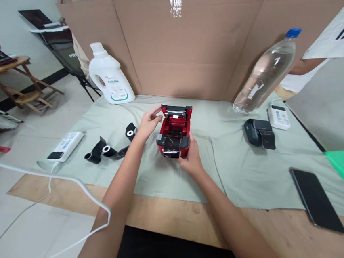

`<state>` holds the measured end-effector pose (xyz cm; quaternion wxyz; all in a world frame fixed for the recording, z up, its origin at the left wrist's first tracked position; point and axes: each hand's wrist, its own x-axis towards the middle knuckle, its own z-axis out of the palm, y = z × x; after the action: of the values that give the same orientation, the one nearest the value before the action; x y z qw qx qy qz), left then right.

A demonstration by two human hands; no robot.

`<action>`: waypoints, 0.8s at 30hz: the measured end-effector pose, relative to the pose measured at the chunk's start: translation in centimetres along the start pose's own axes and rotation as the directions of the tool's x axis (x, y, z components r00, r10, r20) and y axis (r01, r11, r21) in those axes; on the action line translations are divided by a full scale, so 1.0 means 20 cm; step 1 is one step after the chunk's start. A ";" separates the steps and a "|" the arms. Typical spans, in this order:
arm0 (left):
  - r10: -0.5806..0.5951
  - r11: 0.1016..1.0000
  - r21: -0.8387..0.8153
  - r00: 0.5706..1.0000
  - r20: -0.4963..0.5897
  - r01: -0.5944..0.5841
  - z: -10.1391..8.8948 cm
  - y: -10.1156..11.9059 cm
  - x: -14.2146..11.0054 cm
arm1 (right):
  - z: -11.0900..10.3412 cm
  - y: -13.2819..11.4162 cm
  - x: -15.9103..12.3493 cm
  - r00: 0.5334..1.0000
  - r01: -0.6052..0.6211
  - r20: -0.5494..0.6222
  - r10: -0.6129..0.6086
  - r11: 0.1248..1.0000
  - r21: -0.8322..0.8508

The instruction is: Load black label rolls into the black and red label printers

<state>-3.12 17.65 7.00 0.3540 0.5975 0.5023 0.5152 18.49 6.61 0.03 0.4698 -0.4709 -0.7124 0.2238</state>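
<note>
A small red and black portable label printer (173, 141) stands on the cloth with its lid (176, 112) raised. A strip of black paper (172, 147) hangs out over its front. My right hand (192, 157) grips the printer's right side, its fingers partly hidden by the body. Beside the raised lid is my left hand (150, 123), fingers stretched out and thumb apart, the fingertips at the lid's left edge. To the left lie several small rolls of black paper (108, 151), some partly unwound.
A white jug (113, 76) and a clear bottle (267, 73) stand by the cardboard screen (185, 49). To the right are a dark printer (258, 133), a white device (279, 117) and a phone (316, 199). Another white device (66, 146) sits left, with a cable (72, 179). People are beyond the screen.
</note>
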 end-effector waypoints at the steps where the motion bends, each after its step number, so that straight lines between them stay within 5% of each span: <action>1: -0.003 1.000 0.001 1.000 0.003 0.003 0.00 0.00 0.00 | 0.00 0.00 0.00 1.000 0.002 -0.013 -0.002 1.000 0.007; 13: -0.022 0.994 -0.100 0.992 0.125 0.035 -0.01 -0.02 -0.01 | 0.01 0.01 0.00 1.000 0.020 -0.024 -0.019 1.000 0.023; 17: 0.045 0.999 -0.003 0.995 -0.085 -0.046 0.00 0.09 -0.05 | 0.01 0.00 0.00 0.999 0.020 -0.031 -0.019 0.999 0.036; 20: 0.144 0.988 0.085 0.959 -0.245 -0.126 0.00 0.20 -0.11 | 0.01 0.01 0.00 0.999 0.018 -0.030 -0.017 0.999 0.036; 22: 0.170 0.983 0.101 0.963 -0.207 -0.152 -0.01 0.26 -0.15 | 0.01 0.01 0.00 1.000 0.008 -0.027 -0.007 1.000 0.029; 24: 0.165 0.974 0.160 0.986 -0.030 -0.158 -0.01 0.30 -0.17 | 0.01 0.02 0.00 1.000 0.009 -0.025 -0.008 1.000 0.028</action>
<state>-1.78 12.81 11.78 0.2520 0.6511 0.4985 0.5138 18.46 6.72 -0.34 0.4862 -0.4640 -0.7052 0.2257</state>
